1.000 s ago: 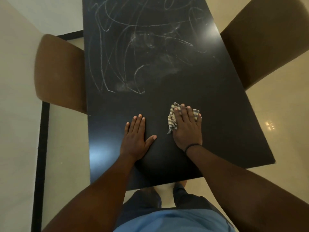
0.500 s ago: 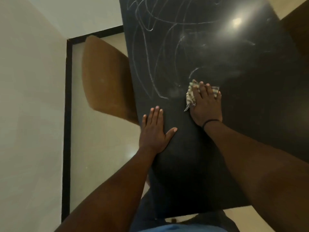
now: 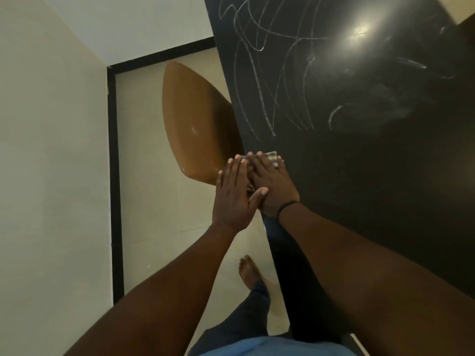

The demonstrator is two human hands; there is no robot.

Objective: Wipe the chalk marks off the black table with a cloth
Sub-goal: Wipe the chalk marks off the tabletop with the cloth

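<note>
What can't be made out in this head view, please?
All in the head view:
1. Cloth: mostly hidden under the right hand; only a checked corner shows.
2. Left hand: overlaps the right; what lies under its palm is hidden.
3. Black table: far end and right side cut off by the frame edges, chalk marks too.

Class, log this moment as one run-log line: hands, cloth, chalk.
right hand: flat on checked cloth at black table edge | left hand: open, thumb over right hand | chalk marks: unwiped beyond cloth
</note>
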